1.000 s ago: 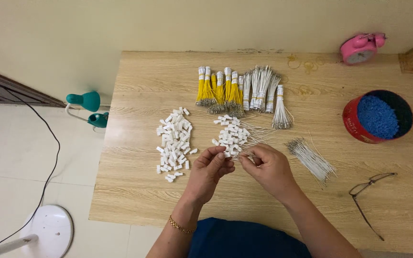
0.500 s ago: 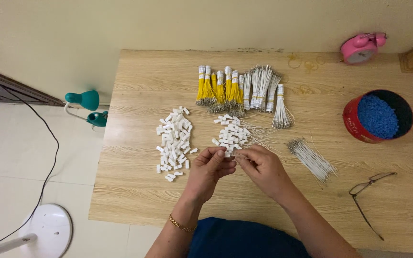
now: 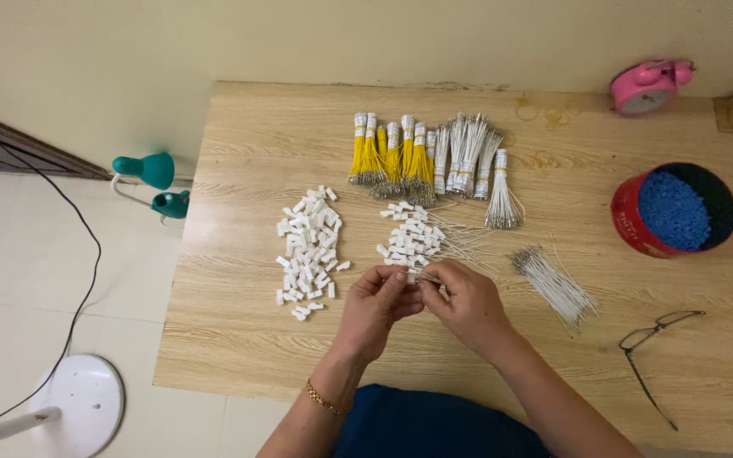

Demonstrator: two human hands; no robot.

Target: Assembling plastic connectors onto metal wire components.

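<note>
My left hand [image 3: 379, 307] and my right hand [image 3: 464, 301] meet at the fingertips over the wooden table [image 3: 239, 339], pinching a small white connector [image 3: 412, 276] with a thin white wire between them. A pile of wired white connectors [image 3: 409, 240] lies just beyond my fingers. To the left sits a pile of loose white plastic connectors [image 3: 307, 250]. A loose bunch of white wires [image 3: 553, 284] lies to the right of my right hand.
Yellow wire bundles [image 3: 388, 157] and white wire bundles [image 3: 472, 161] lie at the back. A red tin of blue pellets [image 3: 672, 210], a pink alarm clock [image 3: 646, 85] and eyeglasses [image 3: 659, 339] are at the right. A teal lamp [image 3: 154, 178] and white fan base [image 3: 82, 399] stand on the floor.
My hands have stayed joined at the same spot near the wired pile; only the fingers have shifted slightly around the small connector.
</note>
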